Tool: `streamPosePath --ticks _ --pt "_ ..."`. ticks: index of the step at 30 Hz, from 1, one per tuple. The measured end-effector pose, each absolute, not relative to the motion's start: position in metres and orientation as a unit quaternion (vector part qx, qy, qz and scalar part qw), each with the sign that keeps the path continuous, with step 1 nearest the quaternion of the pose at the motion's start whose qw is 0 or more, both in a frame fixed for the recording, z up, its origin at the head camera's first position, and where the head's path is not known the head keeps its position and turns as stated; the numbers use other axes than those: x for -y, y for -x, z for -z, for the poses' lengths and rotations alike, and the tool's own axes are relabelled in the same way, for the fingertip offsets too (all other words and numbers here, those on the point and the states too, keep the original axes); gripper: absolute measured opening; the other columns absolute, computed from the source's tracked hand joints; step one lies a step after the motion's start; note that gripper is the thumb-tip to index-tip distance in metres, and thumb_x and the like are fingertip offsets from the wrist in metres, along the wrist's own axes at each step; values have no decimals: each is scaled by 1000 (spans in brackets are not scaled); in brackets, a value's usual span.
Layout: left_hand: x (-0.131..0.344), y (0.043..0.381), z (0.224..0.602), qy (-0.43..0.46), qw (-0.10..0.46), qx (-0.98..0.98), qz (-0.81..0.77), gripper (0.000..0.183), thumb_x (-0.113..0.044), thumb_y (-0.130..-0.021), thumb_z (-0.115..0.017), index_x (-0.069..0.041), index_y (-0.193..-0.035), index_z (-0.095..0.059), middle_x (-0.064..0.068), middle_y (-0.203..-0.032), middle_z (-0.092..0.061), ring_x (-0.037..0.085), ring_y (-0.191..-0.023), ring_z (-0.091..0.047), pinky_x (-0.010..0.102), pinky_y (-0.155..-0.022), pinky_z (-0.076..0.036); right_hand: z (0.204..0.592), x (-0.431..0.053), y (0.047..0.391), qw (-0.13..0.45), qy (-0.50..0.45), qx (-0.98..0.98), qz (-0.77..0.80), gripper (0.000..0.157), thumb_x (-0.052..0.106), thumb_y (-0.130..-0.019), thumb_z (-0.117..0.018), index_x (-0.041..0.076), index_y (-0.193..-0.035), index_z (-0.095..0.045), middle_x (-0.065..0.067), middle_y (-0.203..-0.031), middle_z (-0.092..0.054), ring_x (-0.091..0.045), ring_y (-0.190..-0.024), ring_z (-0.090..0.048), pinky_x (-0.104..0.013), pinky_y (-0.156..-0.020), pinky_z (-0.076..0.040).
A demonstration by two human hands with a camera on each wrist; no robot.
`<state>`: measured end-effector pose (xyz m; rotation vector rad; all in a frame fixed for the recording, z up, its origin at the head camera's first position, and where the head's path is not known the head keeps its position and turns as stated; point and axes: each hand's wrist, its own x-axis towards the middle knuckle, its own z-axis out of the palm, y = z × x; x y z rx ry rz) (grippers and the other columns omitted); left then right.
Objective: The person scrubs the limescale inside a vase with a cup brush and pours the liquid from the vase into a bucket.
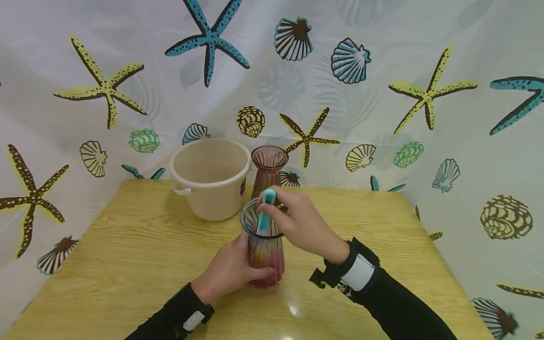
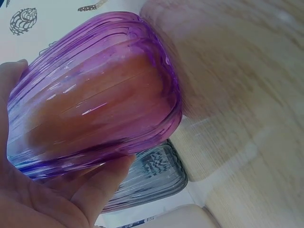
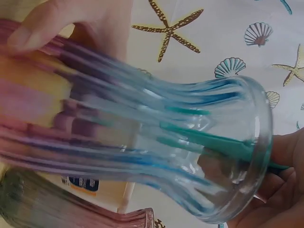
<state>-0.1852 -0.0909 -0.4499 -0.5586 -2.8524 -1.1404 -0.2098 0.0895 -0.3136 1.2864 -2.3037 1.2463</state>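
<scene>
A ribbed glass vase (image 1: 267, 262), clear blue at the flared rim and pink-purple lower down, stands close to upright on the table in the head view. My left hand (image 1: 231, 270) grips its body from the left, with the thumb across the front. Over the rim, my right hand (image 1: 303, 222) pinches a teal handle (image 1: 264, 223) with a rounded, holed end. This handle reaches down through the vase's mouth. Through the glass in the right wrist view its teal shaft (image 3: 213, 140) shows in the neck; I cannot make out its lower end.
Behind the held vase stands a second ribbed vase (image 1: 267, 177), brownish-pink. To its left is a cream bucket (image 1: 216, 200) with a side handle. Both are on the wood-grain table (image 1: 140, 255), backed by a white cloth (image 1: 263, 85) printed with starfish and shells.
</scene>
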Motion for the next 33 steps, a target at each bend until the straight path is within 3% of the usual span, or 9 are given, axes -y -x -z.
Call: streamPosePath --ticks 4,12,22,33 --pt "91 185 449 172 6 914 368 106 -65 -67 -73 -27 -146 -14 0 -121 -55 10 -101 -54 38 -86 -51 310 -92 210 97 -438 789 -421 4 13 -96 -57 11 -96 -59 0 -78 -55 -10 -64 -48 -29 -53 -45" --pt "91 186 450 172 -6 910 378 105 -66 -67 -72 -27 -145 -15 -1 -121 -55 9 -101 -54 38 -85 -51 297 -96 204 100 -449 824 -331 19 15 -95 -59 13 -80 -47 1 -67 -40 -10 -57 -39 -24 -51 -35" --pt "90 184 450 180 20 909 376 107 -63 -67 -74 -30 -147 -11 -2 -120 -56 7 -100 -55 36 -82 -53 301 -91 196 136 -463 823 -299 7 12 -94 -61 11 -90 -55 2 -74 -53 -4 -61 -44 -21 -51 -40" --pt "90 184 450 183 13 910 371 105 -64 -67 -73 -24 -146 -17 2 -123 -55 12 -103 -55 39 -84 -53 312 -93 208 109 -455 796 -385 7 12 -96 -58 11 -90 -54 1 -74 -52 -5 -61 -45 -24 -52 -41"
